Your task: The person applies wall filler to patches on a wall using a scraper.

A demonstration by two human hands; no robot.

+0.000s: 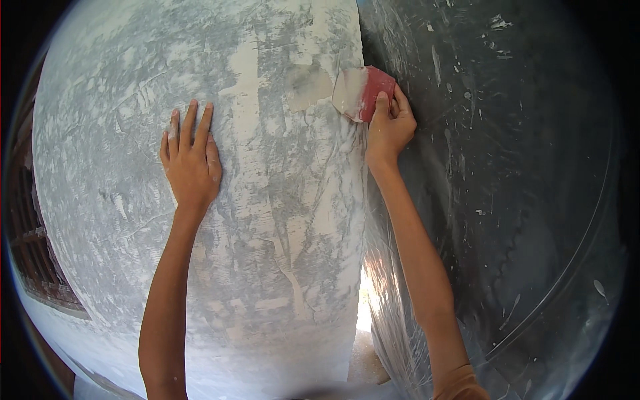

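Observation:
My left hand (191, 160) lies flat, fingers spread, against a grey wall (200, 267) streaked with white plaster. Higher up and to the right, my right hand (392, 130) grips a flat red scraper (379, 90), thumb on its near face. White paste coats the left part of the scraper, which rests on the wall close to its right edge. A smooth damp-looking patch of filler (309, 87) shows just left of the scraper.
Dark plastic sheeting (520, 167), spattered with white drops, hangs along the wall's right edge. Bright light comes through a gap (365, 300) low between wall and sheeting. A dark brown grille (40, 247) stands at the far left.

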